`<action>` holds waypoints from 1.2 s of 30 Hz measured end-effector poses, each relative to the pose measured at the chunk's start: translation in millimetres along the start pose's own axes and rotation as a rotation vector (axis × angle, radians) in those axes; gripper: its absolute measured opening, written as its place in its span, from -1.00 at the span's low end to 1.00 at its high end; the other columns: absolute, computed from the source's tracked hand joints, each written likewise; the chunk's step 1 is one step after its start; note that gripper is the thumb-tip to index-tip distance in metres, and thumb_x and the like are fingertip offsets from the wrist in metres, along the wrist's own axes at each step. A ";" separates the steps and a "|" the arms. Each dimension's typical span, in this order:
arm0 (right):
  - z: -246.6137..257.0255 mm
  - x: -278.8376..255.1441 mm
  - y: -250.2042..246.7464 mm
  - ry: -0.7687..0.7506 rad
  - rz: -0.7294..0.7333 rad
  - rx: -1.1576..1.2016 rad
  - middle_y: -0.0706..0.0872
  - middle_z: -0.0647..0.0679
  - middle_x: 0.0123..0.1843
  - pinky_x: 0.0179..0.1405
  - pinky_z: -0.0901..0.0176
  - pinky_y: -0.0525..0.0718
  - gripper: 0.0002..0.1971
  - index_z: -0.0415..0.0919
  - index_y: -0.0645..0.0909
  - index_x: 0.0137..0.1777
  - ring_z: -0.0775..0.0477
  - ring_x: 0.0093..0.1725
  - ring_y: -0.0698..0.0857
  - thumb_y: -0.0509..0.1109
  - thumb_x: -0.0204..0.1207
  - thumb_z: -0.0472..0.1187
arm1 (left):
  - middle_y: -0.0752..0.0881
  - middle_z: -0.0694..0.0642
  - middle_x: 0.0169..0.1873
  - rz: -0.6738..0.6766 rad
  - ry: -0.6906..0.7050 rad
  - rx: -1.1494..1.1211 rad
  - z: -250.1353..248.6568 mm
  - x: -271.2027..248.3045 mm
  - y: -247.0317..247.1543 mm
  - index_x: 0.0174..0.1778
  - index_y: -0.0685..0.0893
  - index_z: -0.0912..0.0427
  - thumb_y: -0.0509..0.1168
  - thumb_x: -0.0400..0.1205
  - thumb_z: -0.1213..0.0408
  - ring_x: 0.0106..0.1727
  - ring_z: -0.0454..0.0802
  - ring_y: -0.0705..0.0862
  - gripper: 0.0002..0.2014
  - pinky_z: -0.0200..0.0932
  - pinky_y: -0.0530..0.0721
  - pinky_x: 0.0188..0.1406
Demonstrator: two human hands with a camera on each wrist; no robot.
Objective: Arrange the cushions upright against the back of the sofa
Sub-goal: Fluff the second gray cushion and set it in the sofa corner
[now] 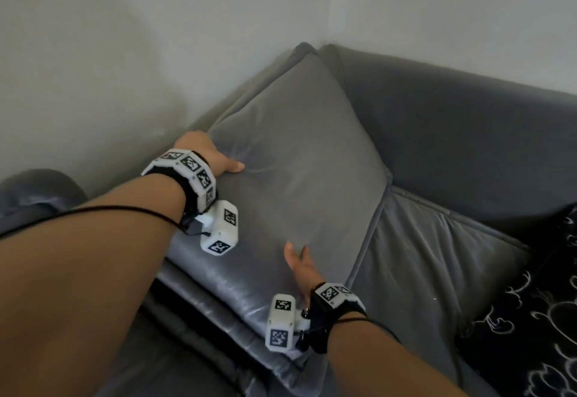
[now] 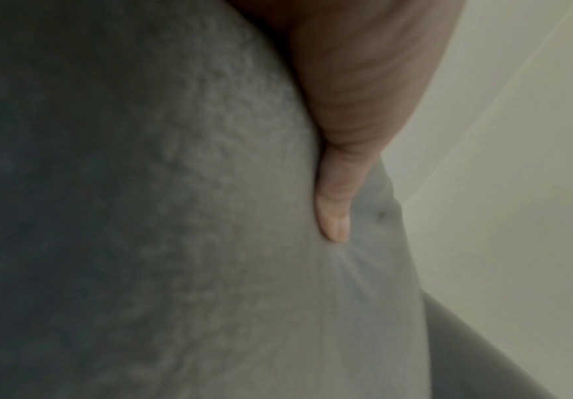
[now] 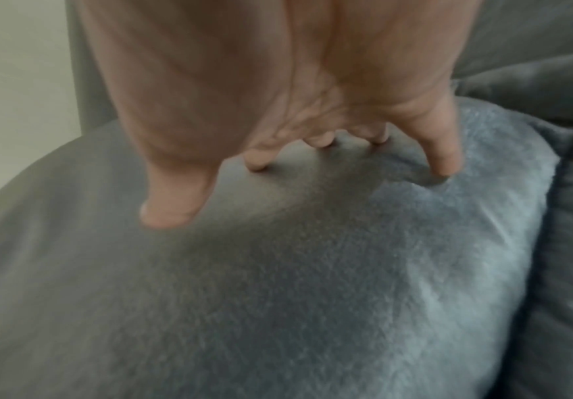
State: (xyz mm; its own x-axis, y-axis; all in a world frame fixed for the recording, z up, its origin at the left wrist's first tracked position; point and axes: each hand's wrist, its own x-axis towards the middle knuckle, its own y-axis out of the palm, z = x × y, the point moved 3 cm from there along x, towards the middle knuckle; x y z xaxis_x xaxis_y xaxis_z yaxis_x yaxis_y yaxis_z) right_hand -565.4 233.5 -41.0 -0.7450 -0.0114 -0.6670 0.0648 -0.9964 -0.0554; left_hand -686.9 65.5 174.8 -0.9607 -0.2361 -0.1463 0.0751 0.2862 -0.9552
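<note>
In the sofa's [image 1: 468, 121] corner, the left hand [image 1: 206, 153] grips the large grey velvet cushion's [image 1: 299, 159] edge; the right hand's [image 1: 301, 267] spread fingers [image 3: 443, 154] press its face.

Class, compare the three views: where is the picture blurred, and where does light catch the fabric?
Head: fairly sharp, sheen on the seat front edge. Left wrist: soft all over, near cushion dark, thumb blurred. Right wrist: fingers smeared, cushion pile clearer, paler at right.

Cushion [image 1: 299, 159] leans in sofa [image 1: 468, 134] corner, patterned cloth [image 1: 537, 318] right.
</note>
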 end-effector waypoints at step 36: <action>104.0 -125.1 -146.5 -0.228 -0.224 0.096 0.18 -0.05 0.72 0.62 -0.14 0.30 0.01 0.02 -0.05 0.71 -0.16 0.66 0.28 0.22 0.35 0.45 | 0.29 0.19 0.60 -0.066 0.367 0.026 -177.5 -118.3 19.4 0.66 0.15 0.06 0.29 0.48 -0.30 0.63 0.20 0.20 -0.09 0.19 0.16 0.56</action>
State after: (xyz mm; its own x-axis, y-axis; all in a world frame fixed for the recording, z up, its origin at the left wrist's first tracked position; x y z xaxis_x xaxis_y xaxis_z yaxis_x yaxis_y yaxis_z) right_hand -550.7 372.1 127.8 -0.8636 0.2011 -0.4623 -0.1721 -0.9795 -0.1045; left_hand -619.2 263.8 219.2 -0.9952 0.0964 0.0136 0.0117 0.2571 -0.9663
